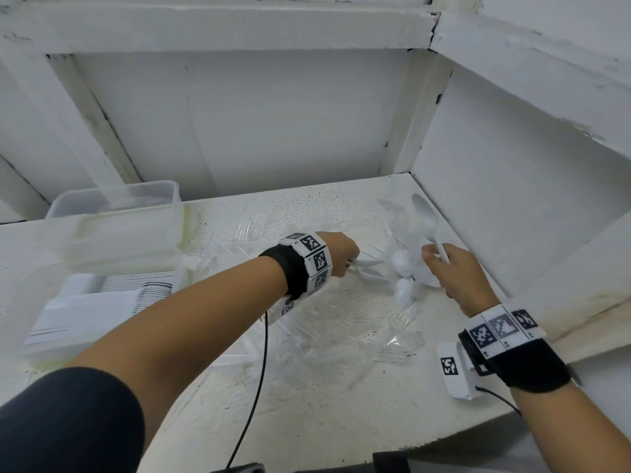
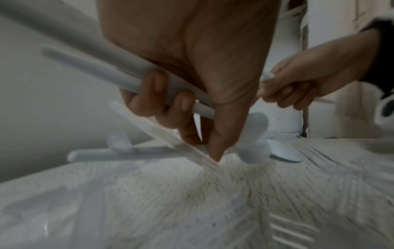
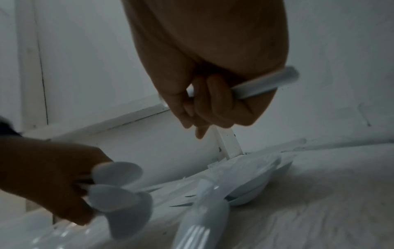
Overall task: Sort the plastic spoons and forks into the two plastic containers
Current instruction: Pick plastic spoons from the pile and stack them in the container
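My left hand (image 1: 345, 257) grips the handles of several white plastic spoons (image 1: 403, 274); their bowls stick out to the right, just over the table. In the left wrist view its fingers (image 2: 157, 96) curl round the handles (image 2: 110, 64), with one fingertip down on the table. Raised to the right, my right hand (image 1: 440, 264) holds one white spoon (image 1: 425, 216), bowl up; its fingers (image 3: 215, 99) wrap the handle (image 3: 266, 84). More white spoons (image 3: 253, 187) lie under it. Two clear containers stand at the left: the far one (image 1: 116, 213), and the near one (image 1: 34, 322) with stacked cutlery.
Clear plastic forks (image 1: 252, 227) and other clear cutlery (image 1: 341, 339) lie scattered across the speckled white table (image 1: 307, 404). White walls close in behind and on the right (image 1: 512, 182). A cable (image 1: 259, 370) hangs from my left wrist band.
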Available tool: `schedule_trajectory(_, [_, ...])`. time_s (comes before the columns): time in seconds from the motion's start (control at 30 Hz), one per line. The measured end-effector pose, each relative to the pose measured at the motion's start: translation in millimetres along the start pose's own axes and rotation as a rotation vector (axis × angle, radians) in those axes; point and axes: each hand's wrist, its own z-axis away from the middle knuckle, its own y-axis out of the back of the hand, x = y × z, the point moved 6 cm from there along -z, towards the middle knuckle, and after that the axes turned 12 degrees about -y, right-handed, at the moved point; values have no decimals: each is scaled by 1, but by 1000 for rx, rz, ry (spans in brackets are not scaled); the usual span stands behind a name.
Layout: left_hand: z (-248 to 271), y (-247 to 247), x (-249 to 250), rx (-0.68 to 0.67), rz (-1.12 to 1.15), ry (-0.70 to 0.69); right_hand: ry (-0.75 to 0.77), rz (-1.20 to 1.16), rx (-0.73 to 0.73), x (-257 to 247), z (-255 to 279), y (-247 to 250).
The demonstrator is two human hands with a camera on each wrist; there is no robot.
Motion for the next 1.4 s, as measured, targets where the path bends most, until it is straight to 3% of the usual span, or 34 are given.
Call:
schedule_trajectory(0.17, [13,11,-2,19,-104,30,-40,280,2,0,-29,-5])
schedule_trajectory(0.4, [31,5,-9,10,-186,108,-109,599,-127,-9,-48,-34])
schedule_trajectory(0.73, [63,0,-40,118,-13,219,-56,605,-191,-20,-42,-50])
schedule_trajectory(1.03, [95,-1,-58,251,214,306,155,711,-271,-38,-11,-62])
schedule_trajectory(1.23, [119,0,-61,402,476,262,217,498,-372,-58,15,-62])
schedule_trajectory(1.4, [148,5,-60,596,740,251,148,-19,-492,-80,39,-64])
